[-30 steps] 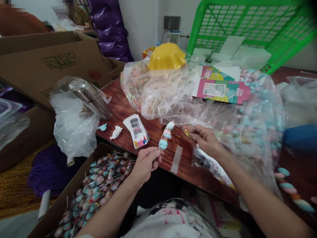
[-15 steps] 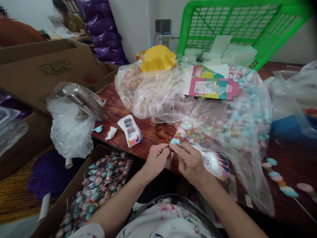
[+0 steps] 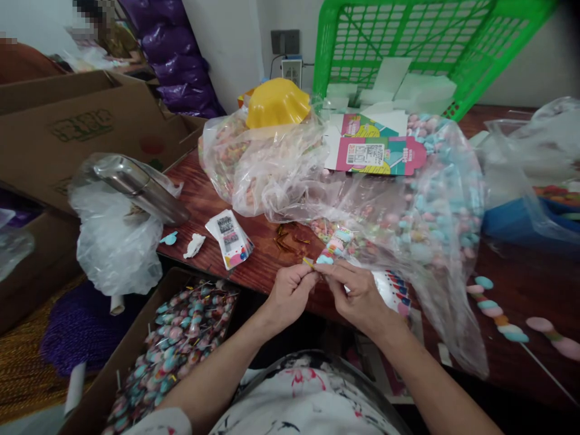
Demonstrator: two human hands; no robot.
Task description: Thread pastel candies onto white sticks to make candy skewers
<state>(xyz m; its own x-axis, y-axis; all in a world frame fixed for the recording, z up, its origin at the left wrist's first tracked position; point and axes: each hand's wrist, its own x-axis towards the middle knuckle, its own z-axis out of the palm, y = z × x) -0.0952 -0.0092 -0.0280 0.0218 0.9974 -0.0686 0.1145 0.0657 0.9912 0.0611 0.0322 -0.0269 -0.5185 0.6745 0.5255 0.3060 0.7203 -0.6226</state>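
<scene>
Just above the table's front edge, my two hands meet at the bottom end of a wrapped marshmallow skewer point(image 3: 336, 244) in blue, pink and white. My left hand point(image 3: 290, 293) is closed in a pinch, with the short end of a gold twist tie point(image 3: 309, 262) sticking out by its fingertips. My right hand point(image 3: 357, 297) is closed on the base of the skewer's wrapper; its fingers hide the stick. More gold twist ties point(image 3: 290, 238) lie on the table just beyond. Printed cards point(image 3: 393, 290) lie partly behind my right hand.
A stack of cards point(image 3: 230, 238) and a steel flask point(image 3: 140, 188) stand to the left. Below is a box of finished skewers point(image 3: 190, 326). Large clear bags of candy point(image 3: 435, 211), a yellow bowl point(image 3: 278, 104) and a green basket point(image 3: 394, 36) fill the back. Unwrapped skewers point(image 3: 498, 314) lie right.
The view has shifted slightly, so the table things sit further left. A gold tie end now shows above my left fingertips. Both hands stay together at the skewer's base.
</scene>
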